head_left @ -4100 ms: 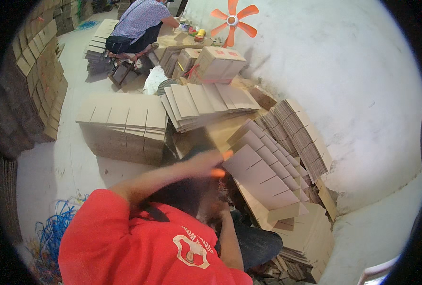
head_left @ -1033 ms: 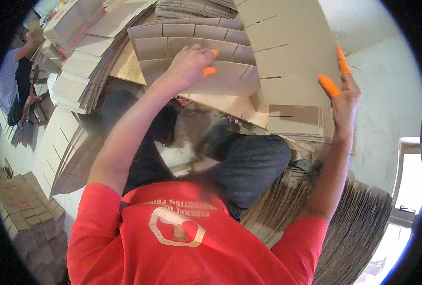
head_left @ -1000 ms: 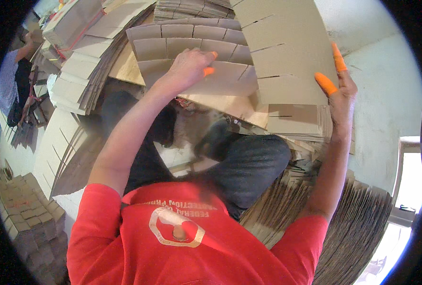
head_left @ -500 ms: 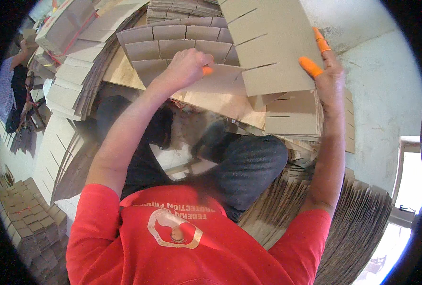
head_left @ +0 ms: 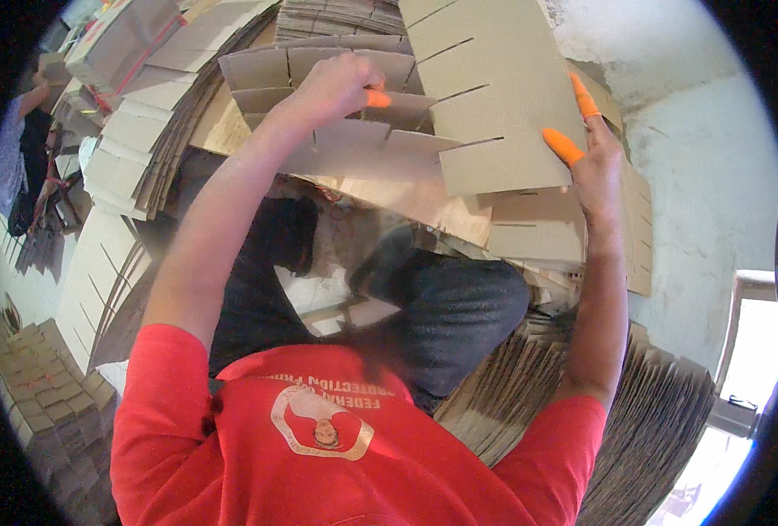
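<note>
My right hand (head_left: pixel 597 171), with orange finger covers on thumb and finger, grips the right edge of a long slotted cardboard sheet (head_left: pixel 503 105). The sheet stands tilted, its slots on the left side meeting several cross strips. My left hand (head_left: pixel 341 83) is closed over these cardboard divider strips (head_left: pixel 362 151), an orange cover on its thumb. It appears to pinch one of the middle strips, though its fingertips are partly hidden. The nearest strip leans toward me over a wooden board (head_left: pixel 424 200).
Slotted cardboard pieces (head_left: pixel 538 230) lie at the board's right end. Stacked cardboard (head_left: pixel 134 149) curves along the left, with more stacks (head_left: pixel 56 377) at lower left and a dense pile (head_left: pixel 652 421) at lower right. Another person (head_left: pixel 16 167) is at far left. A wall (head_left: pixel 687 184) stands right.
My left hand has moved away from me, from the near strip to a farther one. The near strip now leans lower. My right hand and the sheet have shifted slightly.
</note>
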### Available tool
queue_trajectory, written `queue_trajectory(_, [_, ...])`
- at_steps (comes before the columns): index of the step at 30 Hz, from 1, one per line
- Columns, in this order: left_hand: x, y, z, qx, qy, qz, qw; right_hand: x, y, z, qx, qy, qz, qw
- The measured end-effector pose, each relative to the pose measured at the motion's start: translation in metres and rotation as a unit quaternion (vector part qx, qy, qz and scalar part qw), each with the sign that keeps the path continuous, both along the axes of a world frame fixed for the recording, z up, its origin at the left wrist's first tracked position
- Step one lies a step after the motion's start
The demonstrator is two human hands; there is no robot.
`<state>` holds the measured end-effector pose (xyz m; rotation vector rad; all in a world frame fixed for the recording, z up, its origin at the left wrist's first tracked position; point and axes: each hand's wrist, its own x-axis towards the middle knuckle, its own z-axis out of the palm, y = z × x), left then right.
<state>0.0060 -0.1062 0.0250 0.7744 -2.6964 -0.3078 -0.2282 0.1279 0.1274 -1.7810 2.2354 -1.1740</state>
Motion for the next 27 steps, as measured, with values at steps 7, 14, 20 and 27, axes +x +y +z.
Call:
queue_trajectory(7, [-0.013,-0.048,-0.009,-0.122,0.108,0.002,0.987,-0.008,0.0,-0.004,-0.003,0.064,0.013,0.998])
queue_trajectory(14, [-0.012,-0.046,-0.013,-0.048,0.033,0.022,0.998,0.007,0.002,0.012,0.06,-0.007,-0.009,0.998])
queue_trajectory(20, [-0.019,-0.062,-0.011,-0.005,0.027,-0.006,1.0,0.002,-0.002,-0.005,0.026,0.03,0.029,0.999])
queue_trajectory(27, [-0.03,-0.081,-0.003,-0.157,0.025,0.08,0.984,0.01,0.004,-0.004,0.043,0.038,0.04,0.998])
